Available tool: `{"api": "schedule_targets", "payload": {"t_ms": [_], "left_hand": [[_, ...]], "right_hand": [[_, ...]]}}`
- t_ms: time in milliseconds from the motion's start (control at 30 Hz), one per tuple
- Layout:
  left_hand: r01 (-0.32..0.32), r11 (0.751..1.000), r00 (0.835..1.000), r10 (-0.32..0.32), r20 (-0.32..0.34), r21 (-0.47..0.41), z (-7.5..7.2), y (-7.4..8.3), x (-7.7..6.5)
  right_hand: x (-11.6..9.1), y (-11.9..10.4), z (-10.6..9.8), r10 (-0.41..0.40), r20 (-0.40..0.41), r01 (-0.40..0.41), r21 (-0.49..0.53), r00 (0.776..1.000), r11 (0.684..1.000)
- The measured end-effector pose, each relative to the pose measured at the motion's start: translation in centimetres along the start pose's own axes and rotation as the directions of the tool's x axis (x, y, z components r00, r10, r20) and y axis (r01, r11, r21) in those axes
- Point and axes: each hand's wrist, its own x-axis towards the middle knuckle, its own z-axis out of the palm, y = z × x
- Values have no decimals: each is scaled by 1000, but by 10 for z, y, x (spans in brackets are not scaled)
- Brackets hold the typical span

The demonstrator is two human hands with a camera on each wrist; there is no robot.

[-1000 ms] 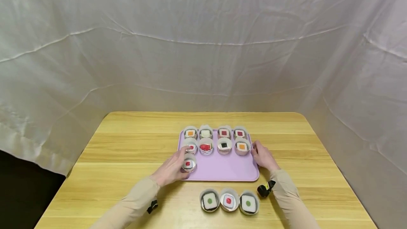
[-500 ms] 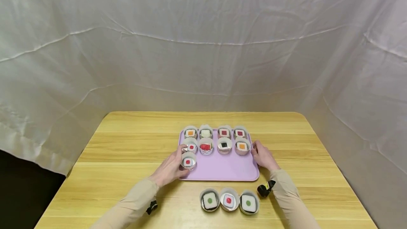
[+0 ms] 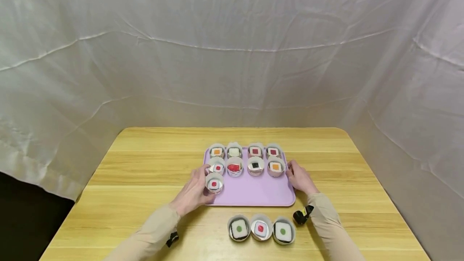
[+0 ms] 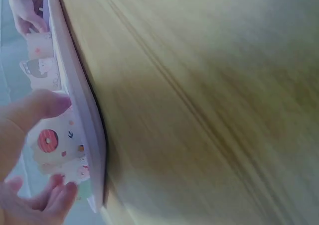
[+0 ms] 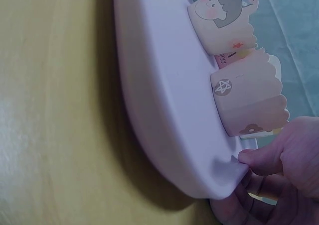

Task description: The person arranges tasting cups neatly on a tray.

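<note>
My left hand [image 3: 192, 190] holds a paper baking cup [image 3: 214, 184] at the front left of the lilac tray [image 3: 253, 192], thumb in front and fingers behind. A white square piece with a red centre lies in this cup. In the left wrist view, the cup [image 4: 62, 128] has a doughnut print, with the thumb and fingertips on either side. At the tray's right edge, my right hand [image 3: 300, 177] grips the rim. The right wrist view shows its thumb over the rim [image 5: 219, 185] and fingers beneath.
Two rows of filled paper cups [image 3: 255, 166] stand on the tray's back half. Three more cups [image 3: 261, 228] stand in a row on the wooden table [image 3: 145, 168] before the tray. Grey cloth [image 3: 232, 71] hangs behind the table and at its sides.
The cup at my left hand has moved slightly back and left and now sits more level. My left fingers have drawn back a little to the left. My right hand has stayed put.
</note>
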Motion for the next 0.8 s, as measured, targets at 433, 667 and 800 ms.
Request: {"api": "schedule_targets", "payload": {"t_ms": [433,667,800], "left_hand": [[-502,840,862,465,204,205,2,29,-19],[-575,777,803,477,357,255,11,38,-22],[-600,757,782,484,393,261,13,40,-23]], "right_hand": [[-1,0,0,13,8,-13,27,1000,1000],[-1,0,1,0,1,0,19,1000,1000],[-1,0,0,5,3,-5,17,1000,1000]]}}
